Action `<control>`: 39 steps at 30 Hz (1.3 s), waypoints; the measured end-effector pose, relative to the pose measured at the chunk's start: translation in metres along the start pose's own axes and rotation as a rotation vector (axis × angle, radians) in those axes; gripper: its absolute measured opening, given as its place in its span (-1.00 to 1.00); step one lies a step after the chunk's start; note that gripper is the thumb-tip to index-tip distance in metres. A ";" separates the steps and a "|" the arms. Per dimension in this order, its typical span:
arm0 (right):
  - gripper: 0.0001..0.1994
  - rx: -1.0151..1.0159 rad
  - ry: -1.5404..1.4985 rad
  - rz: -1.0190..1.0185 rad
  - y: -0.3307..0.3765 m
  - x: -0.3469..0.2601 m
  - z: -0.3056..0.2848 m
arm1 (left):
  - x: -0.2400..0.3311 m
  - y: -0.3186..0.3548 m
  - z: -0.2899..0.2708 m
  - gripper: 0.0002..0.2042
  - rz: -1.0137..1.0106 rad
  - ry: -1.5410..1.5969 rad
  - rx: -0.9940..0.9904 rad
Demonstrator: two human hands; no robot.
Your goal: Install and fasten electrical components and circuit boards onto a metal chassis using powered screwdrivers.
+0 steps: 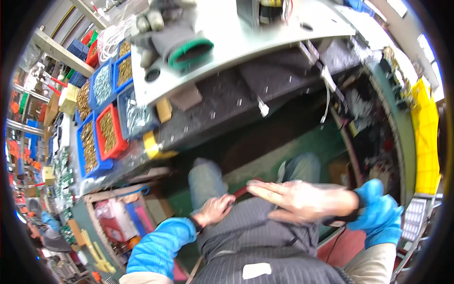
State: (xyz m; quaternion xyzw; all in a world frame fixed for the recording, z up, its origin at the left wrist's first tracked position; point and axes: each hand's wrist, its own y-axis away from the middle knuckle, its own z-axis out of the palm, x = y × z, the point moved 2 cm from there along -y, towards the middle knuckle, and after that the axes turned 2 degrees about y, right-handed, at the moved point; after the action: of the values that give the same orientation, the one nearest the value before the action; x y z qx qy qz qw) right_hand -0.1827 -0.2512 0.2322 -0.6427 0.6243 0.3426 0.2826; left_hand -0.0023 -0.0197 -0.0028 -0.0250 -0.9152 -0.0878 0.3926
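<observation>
Fingers of the right hand (pixel 302 201) spread flat (holding nothing); left hand (pixel 213 209) curled on one red-handled tool (pixel 241 190).

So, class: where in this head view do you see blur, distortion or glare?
Head view: the right hand is smeared by motion blur, the left hand is sharper; fisheye bends the pale worktop edge into a curve; a dark rim rings the picture; bright glare washes out the upper right corner.

Count: hands 2, left (pixel 215 209), right (pixel 302 199). Red parts bins 1 (pixel 109 132). Grey gloves on desk 1 (pixel 175 33). Blue sleeve covers 2.
</observation>
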 end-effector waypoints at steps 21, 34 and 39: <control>-0.53 -0.130 0.019 0.124 0.107 0.159 0.077 | 0.014 -0.055 -0.049 -0.65 -0.141 0.170 -0.179; -0.67 -0.411 0.519 0.271 0.128 0.145 -0.067 | 0.101 0.045 -0.070 -0.35 -1.209 0.508 -0.094; -0.70 0.083 0.108 0.360 0.061 0.094 -0.187 | 0.162 0.071 -0.060 -0.52 -1.117 0.805 0.291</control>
State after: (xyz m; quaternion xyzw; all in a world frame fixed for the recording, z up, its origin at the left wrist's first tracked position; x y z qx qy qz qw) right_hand -0.2283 -0.4601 0.2749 -0.5258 0.7571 0.3267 0.2089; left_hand -0.0636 0.0352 0.1646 0.5360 -0.5770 -0.1554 0.5963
